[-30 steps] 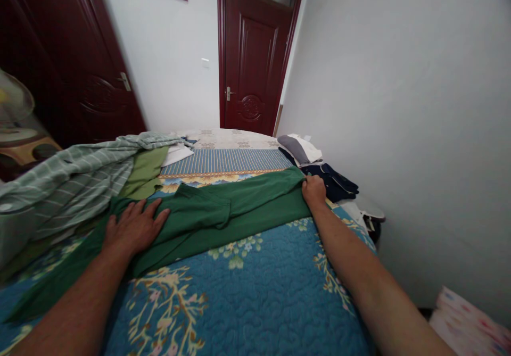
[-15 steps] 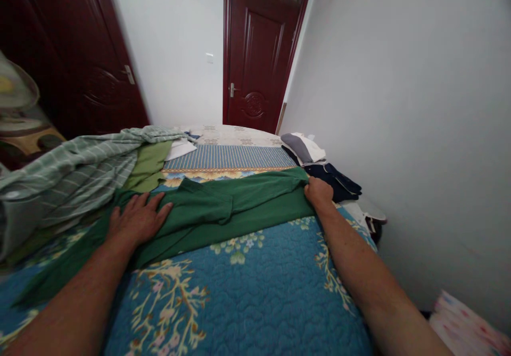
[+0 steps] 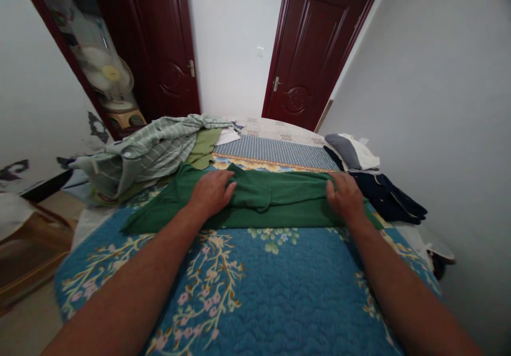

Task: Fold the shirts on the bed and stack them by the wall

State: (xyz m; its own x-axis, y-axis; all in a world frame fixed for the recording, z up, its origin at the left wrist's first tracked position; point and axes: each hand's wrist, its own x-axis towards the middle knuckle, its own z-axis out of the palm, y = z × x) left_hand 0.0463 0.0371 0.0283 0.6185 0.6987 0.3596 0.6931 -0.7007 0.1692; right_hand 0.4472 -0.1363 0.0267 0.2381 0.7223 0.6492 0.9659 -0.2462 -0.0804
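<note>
A dark green garment (image 3: pixel 295 215) lies across the bed in a long folded strip, with a loose corner spread out at its left end. Its exact kind is hard to make out. My left hand (image 3: pixel 211 193) rests on its left part, thumb apart from the fingers. Over the right part lies my right hand (image 3: pixel 346 196), its thumb and fingers apart and pressed on the cloth near the far edge. A bit of green fabric shows beyond my right wrist. Beneath everything is a blue quilted bedcover (image 3: pixel 295 281) with a floral pattern.
A heap with a grey-green checked cloth (image 3: pixel 155 148) and an olive cloth (image 3: pixel 204 148) lies at the back left. Folded navy clothing (image 3: pixel 389 196) and a grey-and-white folded piece (image 3: pixel 351 151) sit at the right, near the wall. A wooden chair (image 3: pixel 43 244) stands left.
My right hand has let go of the garment's right end and moved inward onto the cloth. The left hand still rests on the garment. The view has turned left.
</note>
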